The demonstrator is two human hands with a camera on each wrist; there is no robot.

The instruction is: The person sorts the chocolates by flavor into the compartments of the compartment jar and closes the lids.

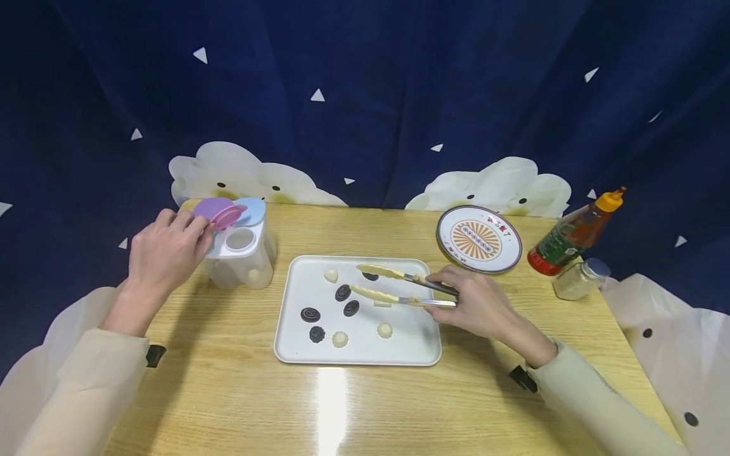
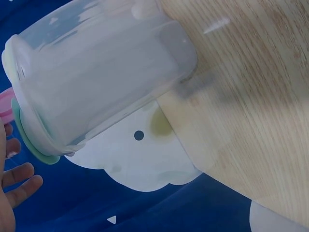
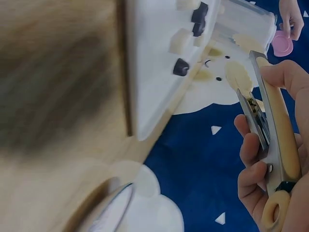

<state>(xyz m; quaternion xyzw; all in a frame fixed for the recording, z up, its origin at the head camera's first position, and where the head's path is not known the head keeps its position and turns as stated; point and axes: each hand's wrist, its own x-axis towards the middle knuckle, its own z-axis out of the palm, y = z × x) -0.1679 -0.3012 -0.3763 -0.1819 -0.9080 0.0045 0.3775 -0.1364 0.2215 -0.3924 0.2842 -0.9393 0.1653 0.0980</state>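
Observation:
My left hand [image 1: 167, 248] pinches a pink lid [image 1: 227, 216], tilted up from a clear storage container [image 1: 230, 271]. Beside it, a round opening [image 1: 240, 238] shows in the container's top; purple [image 1: 212, 206] and blue lids [image 1: 251, 211] lie behind. A pale piece shows through the container's wall. In my right hand [image 1: 476, 301] I grip tongs [image 1: 419, 303] with cream tips, their arms spread over a white tray [image 1: 359, 350]. Several dark chocolates [image 1: 310, 315] and white chocolates [image 1: 339, 339] lie on the tray; one dark piece is partly hidden by the tongs.
Behind the tray, to the right, stands a patterned plate [image 1: 479, 239]. Farther right are a red sauce bottle [image 1: 573, 231] with a yellow cap and a small jar [image 1: 580, 279]. A dark blue curtain [image 1: 365, 76] hangs behind the wooden table [image 1: 239, 392].

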